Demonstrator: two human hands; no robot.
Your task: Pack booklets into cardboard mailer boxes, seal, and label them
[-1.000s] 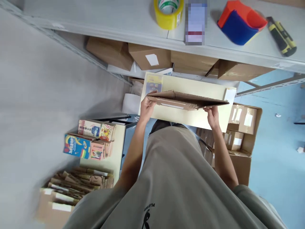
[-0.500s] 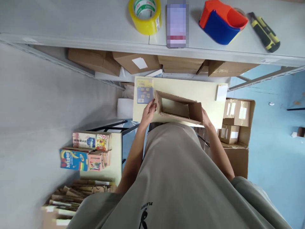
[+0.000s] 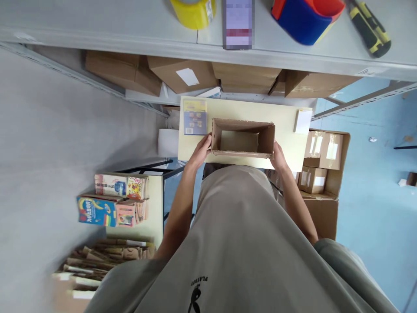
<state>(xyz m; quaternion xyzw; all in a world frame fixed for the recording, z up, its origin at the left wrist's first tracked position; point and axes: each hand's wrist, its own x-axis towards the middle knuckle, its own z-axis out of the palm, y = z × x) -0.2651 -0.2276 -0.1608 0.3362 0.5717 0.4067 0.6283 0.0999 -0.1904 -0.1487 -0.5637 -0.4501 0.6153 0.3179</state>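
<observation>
On one pale table (image 3: 244, 109), one booklet (image 3: 195, 118) is set beyond the left grip (image 3: 200, 152), one white rectangular item (image 3: 302, 121) beyond the right grip (image 3: 279, 157); between both, one cardboard box (image 3: 243, 125) is clasped at its ends.

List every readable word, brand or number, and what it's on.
"PLAYBOY": on the grey shirt.
Blue book: characters too small to read surely.
Phone: pixelated, unreadable.
White label on shelved carton: unreadable.
Yellow-and-blue printed item: too small.
Open carton: no text visible.
</observation>
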